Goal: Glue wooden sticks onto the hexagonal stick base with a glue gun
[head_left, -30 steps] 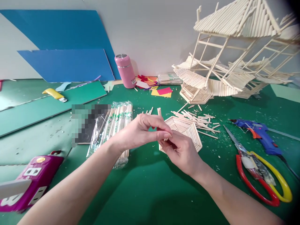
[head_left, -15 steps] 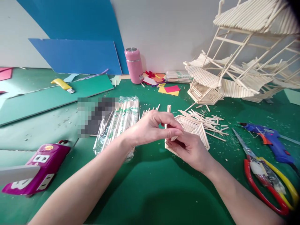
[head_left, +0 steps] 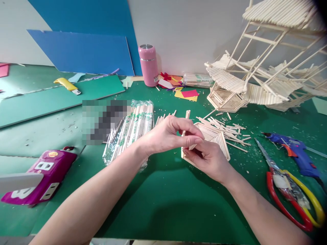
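A small wooden stick frame (head_left: 224,145) with slatted sides stands on the green table, partly behind my hands. My left hand (head_left: 176,134) is over its left part, thumb and fingertips pinched together; whatever is between them is too small to make out. Just below and to the right, my right hand (head_left: 208,158) has its fingers closed at the frame's near left side, and what it grips is hidden. The fingertips of both hands meet or nearly meet. Loose cut sticks (head_left: 230,134) lie behind and right of the frame.
Wrapped chopsticks (head_left: 136,127) lie left of my hands. At the right are scissors (head_left: 278,183) and a blue glue gun (head_left: 293,146). A large stick structure (head_left: 263,85), pink bottle (head_left: 148,66), yellow cutter (head_left: 65,84) and purple power strip (head_left: 51,173) stand or lie farther out.
The view has shifted slightly, bringing the table's front edge into sight. Both hands keep nearly the same pose at the frame.
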Motion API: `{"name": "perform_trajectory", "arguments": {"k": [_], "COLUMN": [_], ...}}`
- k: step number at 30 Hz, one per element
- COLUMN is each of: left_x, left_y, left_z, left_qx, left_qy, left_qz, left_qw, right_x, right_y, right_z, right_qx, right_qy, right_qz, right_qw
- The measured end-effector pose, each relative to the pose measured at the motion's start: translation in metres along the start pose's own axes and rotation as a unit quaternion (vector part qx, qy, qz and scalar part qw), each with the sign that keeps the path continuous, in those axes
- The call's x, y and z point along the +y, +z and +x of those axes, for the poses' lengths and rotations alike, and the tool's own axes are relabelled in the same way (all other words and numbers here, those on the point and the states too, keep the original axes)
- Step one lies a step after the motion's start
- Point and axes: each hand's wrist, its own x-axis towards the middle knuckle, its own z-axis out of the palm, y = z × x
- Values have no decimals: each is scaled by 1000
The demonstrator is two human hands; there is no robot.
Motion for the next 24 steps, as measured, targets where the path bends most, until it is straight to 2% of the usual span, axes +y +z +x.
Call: {"name": "perform_trajectory", "arguments": {"k": [5,8,10,13,17,21,24], "left_x": [-3,-3,-3,-2,0,1,2], "left_y": [-2,-3,-3,-4,-3,-2,-1], "left_z": [-1,-1,-1,0,2,3,3], "left_qx": [9,9,14,18,15,17,21], "left_qy": [-5,-4,-2,-2,-4,-3,-2], "left_qz": [7,6,15,32,32,24,26], "left_qw": [1000,1000,1000,999,999,1000,999], "right_x": [-2,-3,-1,5,13,12,8], "right_y": [-1,-13,-25,-39,-44,-42,-38], "right_z": [2,4,5,4,3,4,3], "right_qx": [-4,-49,-59,2,72,78,53], "right_qy": [9,43,68,79,88,65,51], "right_qz": [5,64,114,150,103,45,29], "right_qw": [1000,996,989,986,988,994,997]}}
